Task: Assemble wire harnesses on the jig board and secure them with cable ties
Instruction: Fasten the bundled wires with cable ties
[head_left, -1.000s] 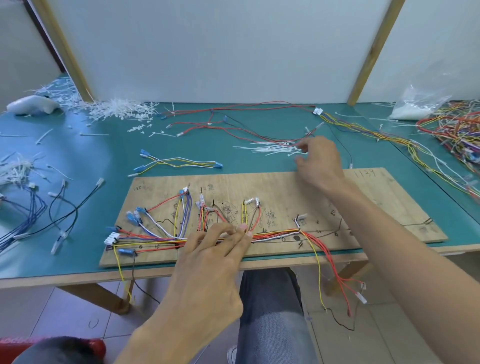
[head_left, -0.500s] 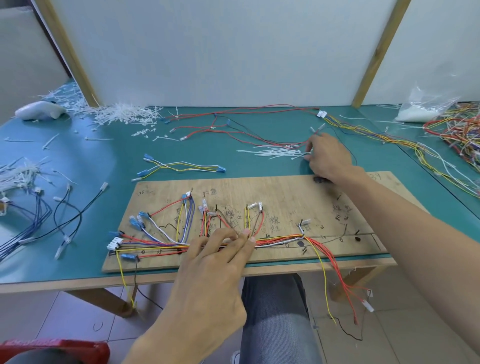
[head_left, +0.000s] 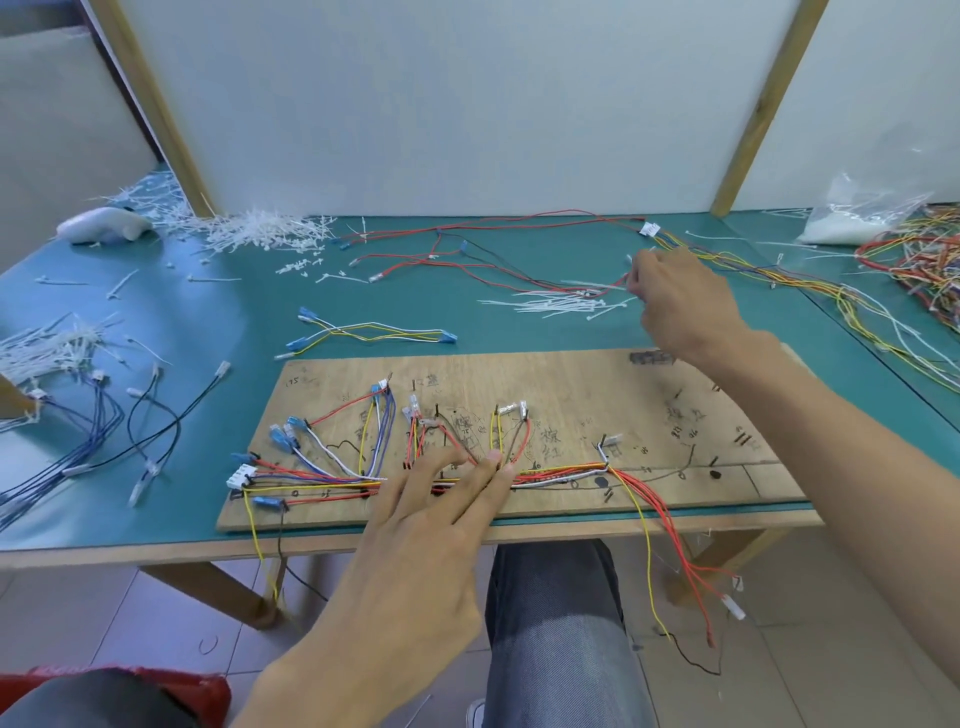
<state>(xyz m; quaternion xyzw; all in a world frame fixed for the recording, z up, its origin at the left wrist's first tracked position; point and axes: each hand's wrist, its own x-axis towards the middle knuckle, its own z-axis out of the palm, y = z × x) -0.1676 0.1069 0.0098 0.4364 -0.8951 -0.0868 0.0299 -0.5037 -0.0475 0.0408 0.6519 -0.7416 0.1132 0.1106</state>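
The wooden jig board (head_left: 571, 384) lies at the table's front edge. A harness of red, yellow, white and blue wires (head_left: 561, 473) is routed along its near side, and several ends hang over the edge. My left hand (head_left: 415, 545) presses the bundle flat with straight fingers near the board's middle. My right hand (head_left: 680, 306) reaches past the board's far edge to a small pile of white cable ties (head_left: 550, 304). Its fingertips are curled and pinch one tie at the pile's right end.
A blue-tipped wire set (head_left: 374, 332) lies behind the board. Red and black wires (head_left: 467, 260) sprawl at the back. Tie offcuts (head_left: 249, 228) heap at back left, dark blue wires (head_left: 78, 431) lie left, and a tangled wire heap (head_left: 924, 265) and plastic bag (head_left: 857, 218) sit right.
My right hand stayed at the cable tie pile and drew slightly right and up with its fingertips closing. My left hand kept pressing the bundle.
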